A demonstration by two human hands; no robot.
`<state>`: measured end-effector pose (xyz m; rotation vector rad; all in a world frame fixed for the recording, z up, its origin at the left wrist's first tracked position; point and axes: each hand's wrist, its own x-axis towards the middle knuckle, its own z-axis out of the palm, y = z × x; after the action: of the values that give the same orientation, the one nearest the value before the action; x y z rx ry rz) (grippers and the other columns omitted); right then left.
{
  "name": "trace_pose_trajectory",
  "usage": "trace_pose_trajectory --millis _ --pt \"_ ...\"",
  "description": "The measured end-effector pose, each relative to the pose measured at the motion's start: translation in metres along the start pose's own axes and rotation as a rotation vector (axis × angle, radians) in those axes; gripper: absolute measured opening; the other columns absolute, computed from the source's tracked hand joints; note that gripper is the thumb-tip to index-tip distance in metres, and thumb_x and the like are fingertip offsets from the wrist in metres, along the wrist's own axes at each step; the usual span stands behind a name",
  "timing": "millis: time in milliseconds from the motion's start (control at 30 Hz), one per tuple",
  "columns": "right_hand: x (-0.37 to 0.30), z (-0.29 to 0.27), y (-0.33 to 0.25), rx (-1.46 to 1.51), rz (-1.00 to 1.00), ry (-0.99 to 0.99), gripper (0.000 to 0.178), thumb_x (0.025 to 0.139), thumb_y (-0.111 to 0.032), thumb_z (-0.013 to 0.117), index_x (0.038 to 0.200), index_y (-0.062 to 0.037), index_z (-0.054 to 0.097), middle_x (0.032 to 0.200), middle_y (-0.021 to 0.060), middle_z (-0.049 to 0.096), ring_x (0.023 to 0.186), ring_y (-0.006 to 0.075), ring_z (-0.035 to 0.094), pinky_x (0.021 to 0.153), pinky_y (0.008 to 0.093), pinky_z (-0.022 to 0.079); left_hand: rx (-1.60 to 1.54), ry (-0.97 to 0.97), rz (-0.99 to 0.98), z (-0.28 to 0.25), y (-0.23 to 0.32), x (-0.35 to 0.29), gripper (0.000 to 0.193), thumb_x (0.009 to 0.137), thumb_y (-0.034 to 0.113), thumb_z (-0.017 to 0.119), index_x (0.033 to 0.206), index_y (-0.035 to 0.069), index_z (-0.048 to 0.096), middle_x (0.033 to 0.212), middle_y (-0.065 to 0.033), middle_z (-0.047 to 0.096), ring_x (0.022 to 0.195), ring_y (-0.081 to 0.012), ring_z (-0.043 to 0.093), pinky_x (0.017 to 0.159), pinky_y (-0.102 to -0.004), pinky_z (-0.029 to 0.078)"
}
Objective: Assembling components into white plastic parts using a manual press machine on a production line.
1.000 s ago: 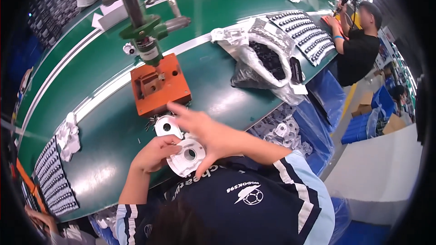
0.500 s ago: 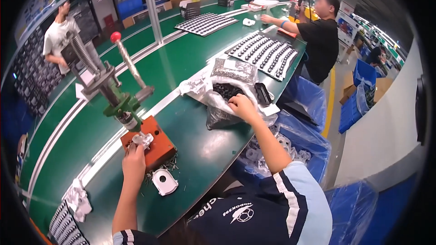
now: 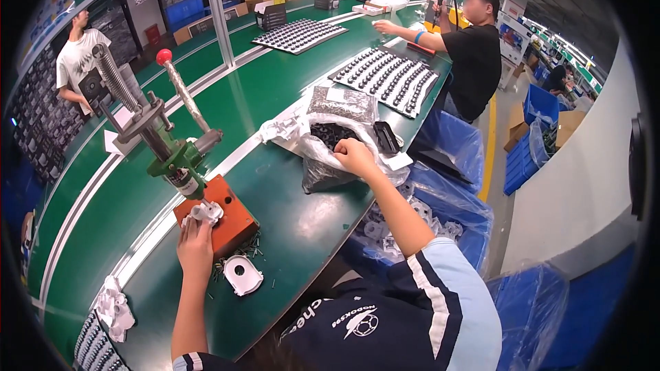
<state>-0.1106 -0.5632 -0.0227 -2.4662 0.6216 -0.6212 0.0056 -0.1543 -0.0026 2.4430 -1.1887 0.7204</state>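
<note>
My left hand (image 3: 196, 244) has its fingers closed on a small white plastic part (image 3: 210, 214), which rests on an orange block (image 3: 237, 223) beneath a green hand press (image 3: 180, 165) with a red-knobbed lever. At the mouth of a clear plastic bag (image 3: 323, 173) full of small black pieces (image 3: 332, 133), my right hand (image 3: 355, 157) has its fingers pinched together. Whatever is between those fingertips is too small to make out. A white rounded housing with a hole (image 3: 244, 275) lies on the green bench (image 3: 302, 237) beside the block, near scattered small metal pins (image 3: 251, 246).
Behind the open bag lies another filled bag (image 3: 340, 104), with a black case (image 3: 387, 139) to the right. Trays of black pieces (image 3: 395, 79) stand farther along. Blue lined bins (image 3: 474, 233) hold white parts below the bench edge. A co-worker (image 3: 474, 55) stands at far right.
The whole view has shifted slightly. My right fingers are drawn closer together at the bag; my left hand stays on the white part. A white piece near the co-worker's hand no longer shows.
</note>
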Motion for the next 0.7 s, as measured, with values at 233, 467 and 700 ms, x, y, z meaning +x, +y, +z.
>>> trace_pose_trajectory --millis 233,467,700 --pt "0.006 0.001 0.009 0.104 0.035 -0.027 0.017 0.071 -0.018 0.066 0.079 -0.0026 0.065 0.075 0.012 0.064 0.07 0.0232 0.061 0.066 0.0326 0.048 -0.012 0.04 0.004 0.005 0.001 -0.005 0.014 0.081 0.01 0.058 0.093 0.002 0.06 0.11 -0.0176 0.056 0.103 -0.0346 0.055 0.089 -0.0412 0.045" --pt "0.005 -0.002 0.01 0.175 -0.027 0.013 0.015 0.071 -0.013 0.065 0.077 -0.0001 0.064 0.069 0.0105 0.063 0.063 0.0164 0.059 0.061 0.0286 0.047 -0.081 0.005 -0.066 0.0 0.009 -0.002 0.013 0.081 0.009 0.057 0.091 0.001 0.059 0.111 -0.016 0.056 0.106 -0.0349 0.051 0.091 -0.0419 0.042" --pt "0.001 -0.005 0.012 0.203 -0.068 0.156 0.012 0.074 -0.011 0.064 0.078 -0.0008 0.059 0.068 0.0083 0.062 0.063 0.0148 0.06 0.057 0.0277 0.046 -0.196 -0.083 -0.099 -0.005 -0.003 0.001 0.013 0.08 0.009 0.058 0.091 0.001 0.06 0.112 -0.0159 0.055 0.107 -0.0343 0.051 0.092 -0.0411 0.041"
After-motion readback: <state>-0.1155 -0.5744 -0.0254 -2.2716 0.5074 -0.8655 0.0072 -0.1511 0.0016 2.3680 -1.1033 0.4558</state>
